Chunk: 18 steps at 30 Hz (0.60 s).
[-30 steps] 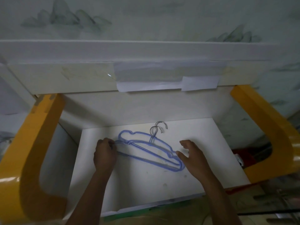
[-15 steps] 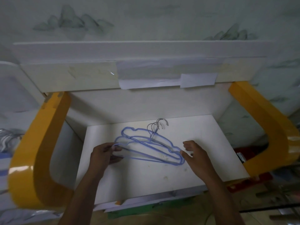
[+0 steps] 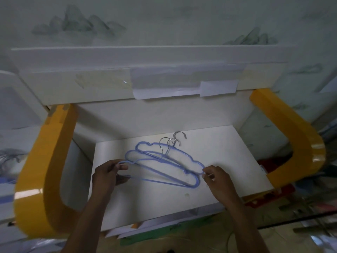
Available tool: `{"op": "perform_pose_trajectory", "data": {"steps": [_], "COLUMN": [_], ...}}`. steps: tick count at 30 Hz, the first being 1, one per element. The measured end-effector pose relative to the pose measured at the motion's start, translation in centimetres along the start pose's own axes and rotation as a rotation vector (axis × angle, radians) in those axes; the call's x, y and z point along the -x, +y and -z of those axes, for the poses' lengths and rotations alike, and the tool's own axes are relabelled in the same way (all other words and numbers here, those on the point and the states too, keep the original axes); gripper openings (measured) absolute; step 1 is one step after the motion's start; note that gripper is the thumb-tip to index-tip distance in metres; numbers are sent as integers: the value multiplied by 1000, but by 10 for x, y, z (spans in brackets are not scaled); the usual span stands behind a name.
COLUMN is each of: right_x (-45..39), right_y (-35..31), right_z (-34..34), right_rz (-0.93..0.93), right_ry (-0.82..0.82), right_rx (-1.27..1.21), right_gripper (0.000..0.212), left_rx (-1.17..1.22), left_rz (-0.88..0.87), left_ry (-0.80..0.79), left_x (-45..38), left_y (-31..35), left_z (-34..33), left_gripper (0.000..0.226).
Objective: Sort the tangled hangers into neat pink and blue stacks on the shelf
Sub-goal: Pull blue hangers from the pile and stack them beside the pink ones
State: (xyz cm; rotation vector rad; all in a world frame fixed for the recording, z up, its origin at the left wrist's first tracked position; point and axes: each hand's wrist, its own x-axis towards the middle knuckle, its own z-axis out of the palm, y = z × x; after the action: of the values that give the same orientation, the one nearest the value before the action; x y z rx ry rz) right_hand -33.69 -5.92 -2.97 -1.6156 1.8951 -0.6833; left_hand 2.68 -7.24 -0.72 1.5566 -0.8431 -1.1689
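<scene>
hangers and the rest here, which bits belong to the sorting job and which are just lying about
Part of the job:
- blue hangers, fanned out
- white shelf they lie on
- left hand pinching one end
- right hand pinching the other

Just there:
- yellow frame
- taped paper
- green mat

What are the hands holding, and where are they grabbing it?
Blue hangers on the shelf. The left hand pinches the left shoulder tip of one; the right hand pinches the right end of the stack.

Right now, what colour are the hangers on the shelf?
Blue hangers with silver metal hooks; head view.
</scene>
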Motion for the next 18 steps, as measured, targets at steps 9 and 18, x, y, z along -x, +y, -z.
{"op": "perform_pose_trajectory", "data": {"steps": [9,18], "right_x": [3,12], "right_y": [-12,-8], "right_z": [-10,-11], "right_rz": [-8,-62], "right_ry": [2,-8], "right_rx": [79,89], "right_gripper": [13,16], "left_rx": [14,68], "left_rz": [106,79], "left_ry": [-65,-11], "left_x": [0,-16], "left_y": [2,5], "left_z": [11,12], "left_gripper": [24,24]}}
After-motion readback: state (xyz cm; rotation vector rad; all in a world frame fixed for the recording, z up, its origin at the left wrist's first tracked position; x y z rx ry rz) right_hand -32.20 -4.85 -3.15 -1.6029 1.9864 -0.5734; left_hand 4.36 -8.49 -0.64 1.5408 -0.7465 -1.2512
